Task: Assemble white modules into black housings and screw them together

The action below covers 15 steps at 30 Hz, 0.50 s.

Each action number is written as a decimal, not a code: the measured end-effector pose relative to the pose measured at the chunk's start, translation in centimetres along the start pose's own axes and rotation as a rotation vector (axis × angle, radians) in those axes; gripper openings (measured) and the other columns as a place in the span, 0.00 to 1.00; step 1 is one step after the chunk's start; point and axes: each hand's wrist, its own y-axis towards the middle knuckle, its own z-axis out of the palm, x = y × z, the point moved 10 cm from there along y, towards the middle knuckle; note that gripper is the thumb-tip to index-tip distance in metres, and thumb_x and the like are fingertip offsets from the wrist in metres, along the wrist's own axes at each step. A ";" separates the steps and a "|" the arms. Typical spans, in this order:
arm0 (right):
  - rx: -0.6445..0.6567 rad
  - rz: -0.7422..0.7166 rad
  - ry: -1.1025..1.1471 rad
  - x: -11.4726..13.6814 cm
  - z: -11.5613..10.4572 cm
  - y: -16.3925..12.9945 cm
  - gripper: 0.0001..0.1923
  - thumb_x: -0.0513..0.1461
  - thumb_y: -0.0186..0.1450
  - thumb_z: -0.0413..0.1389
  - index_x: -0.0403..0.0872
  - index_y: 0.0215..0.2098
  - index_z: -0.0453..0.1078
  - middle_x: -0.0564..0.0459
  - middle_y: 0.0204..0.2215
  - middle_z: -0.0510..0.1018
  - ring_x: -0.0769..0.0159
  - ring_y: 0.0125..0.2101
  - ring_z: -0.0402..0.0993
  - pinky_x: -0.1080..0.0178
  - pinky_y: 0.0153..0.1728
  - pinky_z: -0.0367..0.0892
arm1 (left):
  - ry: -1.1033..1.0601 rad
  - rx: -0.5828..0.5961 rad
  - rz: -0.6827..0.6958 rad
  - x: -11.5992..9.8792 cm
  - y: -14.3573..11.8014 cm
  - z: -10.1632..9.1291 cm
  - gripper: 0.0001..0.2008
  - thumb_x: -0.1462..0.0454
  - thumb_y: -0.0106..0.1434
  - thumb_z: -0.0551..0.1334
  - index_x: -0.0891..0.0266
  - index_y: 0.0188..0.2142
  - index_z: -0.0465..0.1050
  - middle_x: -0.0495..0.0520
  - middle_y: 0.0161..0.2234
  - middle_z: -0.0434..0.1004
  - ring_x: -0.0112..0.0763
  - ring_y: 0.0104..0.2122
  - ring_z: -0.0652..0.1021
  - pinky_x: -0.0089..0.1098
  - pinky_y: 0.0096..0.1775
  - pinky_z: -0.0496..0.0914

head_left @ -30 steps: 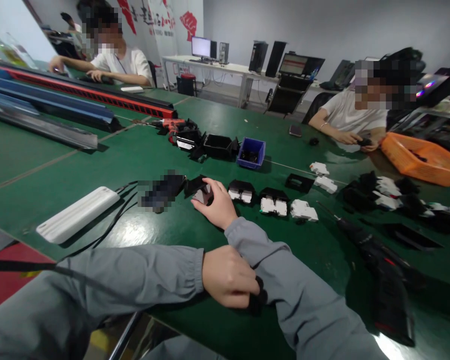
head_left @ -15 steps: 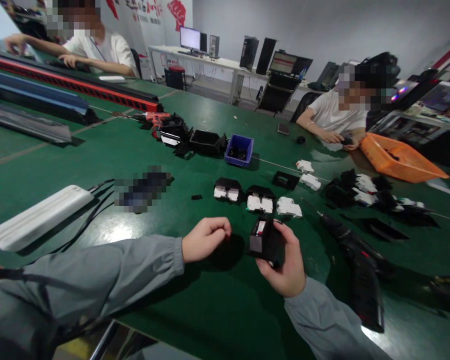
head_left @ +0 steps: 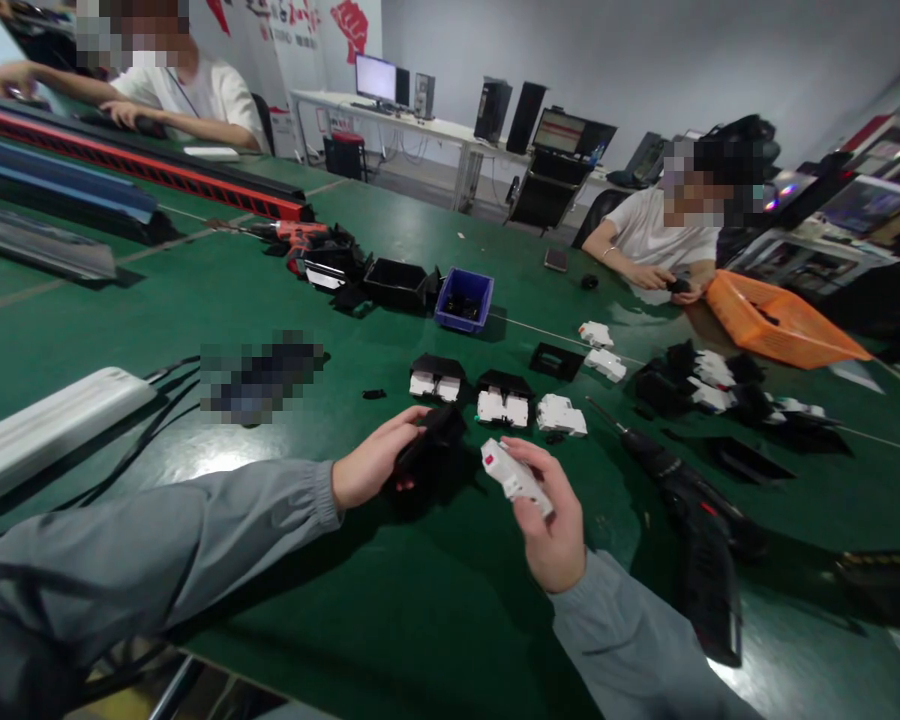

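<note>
My left hand grips a black plastic housing just above the green table. My right hand holds a white module with a red mark, apart from the housing and to its right. Just beyond both hands lie two black housings with white inserts and a loose white module. A small black piece lies to the left of them.
A black power screwdriver lies right of my right hand. A blue bin, black boxes, a white bar and an orange basket sit around. Two other people work at the far left and far right.
My right hand brought the black housing with its module in from the table; the white module is now out in my right hand and the housing is in my left.
</note>
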 end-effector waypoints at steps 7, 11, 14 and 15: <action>-0.225 0.508 0.611 -6.7 -0.6 0.2 0.28 0.59 0.67 0.45 0.45 0.41 0.71 0.45 0.33 0.81 0.61 0.27 0.75 0.60 0.26 0.67 | -0.120 0.130 -0.002 -0.7 0.1 0.7 0.22 0.53 0.61 0.59 0.59 0.52 0.68 0.51 0.32 0.73 0.22 0.18 0.68 0.23 0.17 0.59; -0.225 0.526 0.619 -6.8 -0.5 0.3 0.28 0.58 0.67 0.44 0.45 0.41 0.71 0.45 0.34 0.81 0.61 0.28 0.75 0.60 0.27 0.66 | -0.125 0.094 -0.035 -0.2 0.2 0.3 0.22 0.53 0.59 0.61 0.61 0.50 0.70 0.51 0.30 0.74 0.24 0.19 0.69 0.24 0.18 0.59; -0.166 0.435 0.508 -5.9 -0.6 0.5 0.22 0.54 0.67 0.46 0.46 0.41 0.71 0.46 0.37 0.81 0.60 0.32 0.76 0.58 0.31 0.68 | -0.130 0.071 -0.044 0.0 0.4 0.1 0.22 0.53 0.59 0.62 0.62 0.49 0.72 0.52 0.30 0.75 0.24 0.19 0.69 0.24 0.17 0.59; -0.131 0.383 0.438 -5.3 -0.5 0.5 0.20 0.52 0.67 0.47 0.46 0.41 0.72 0.46 0.40 0.80 0.58 0.36 0.76 0.57 0.34 0.69 | -0.121 0.059 -0.041 0.0 0.5 0.0 0.22 0.53 0.59 0.62 0.62 0.50 0.73 0.52 0.32 0.76 0.25 0.20 0.70 0.24 0.18 0.59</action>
